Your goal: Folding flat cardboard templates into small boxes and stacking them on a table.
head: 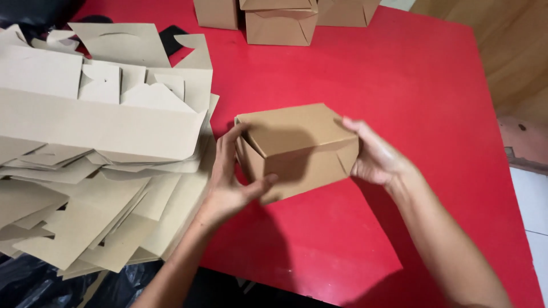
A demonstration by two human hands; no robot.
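Both forearms reach up to a folded brown cardboard box (pixel 297 149) on the red worktop (pixel 399 85), just right of the flat blanks (pixel 97 165), left hand (pixel 231 182) and right hand (pixel 374 157) each in a closed grip on its ends, best pressed evenly so the walls stay square.

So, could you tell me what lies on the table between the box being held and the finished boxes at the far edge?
Nothing: in the head view, only bare red table separates the held box from the finished boxes.
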